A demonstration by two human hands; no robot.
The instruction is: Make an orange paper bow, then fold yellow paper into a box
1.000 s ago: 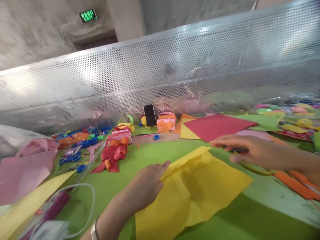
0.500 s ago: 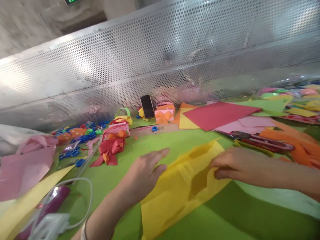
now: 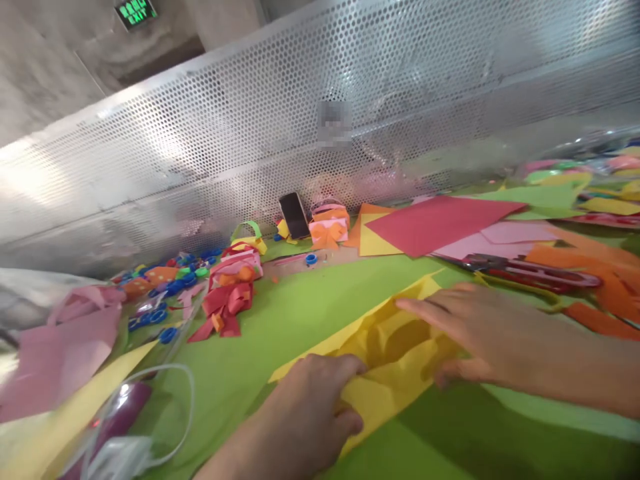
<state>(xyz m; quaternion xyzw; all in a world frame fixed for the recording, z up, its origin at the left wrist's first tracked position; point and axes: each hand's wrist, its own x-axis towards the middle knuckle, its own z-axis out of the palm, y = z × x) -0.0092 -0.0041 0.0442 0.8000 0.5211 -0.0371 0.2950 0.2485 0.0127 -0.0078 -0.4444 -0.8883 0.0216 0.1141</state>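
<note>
A crumpled yellow paper sheet (image 3: 387,360) lies on the green table cover (image 3: 280,320) in front of me. My left hand (image 3: 310,417) is closed on the sheet's near left edge, fingers curled over the fold. My right hand (image 3: 475,333) lies on the sheet's right side with fingers stretched out and the thumb tucked under the paper's edge. Just beyond my right hand, red-handled scissors (image 3: 525,270) lie on the table, untouched.
Red (image 3: 435,223), pink and orange paper sheets lie at the back right. A phone (image 3: 293,215) leans against the perforated metal wall beside small paper baskets (image 3: 327,230). Red ribbon scraps (image 3: 225,303), blue rings and pink paper (image 3: 55,347) sit at the left. A clear tube loops at the near left.
My right hand left the scissors area and came down onto the yellow sheet. My left hand slid back toward me and closed on the sheet's near edge, bunching the paper.
</note>
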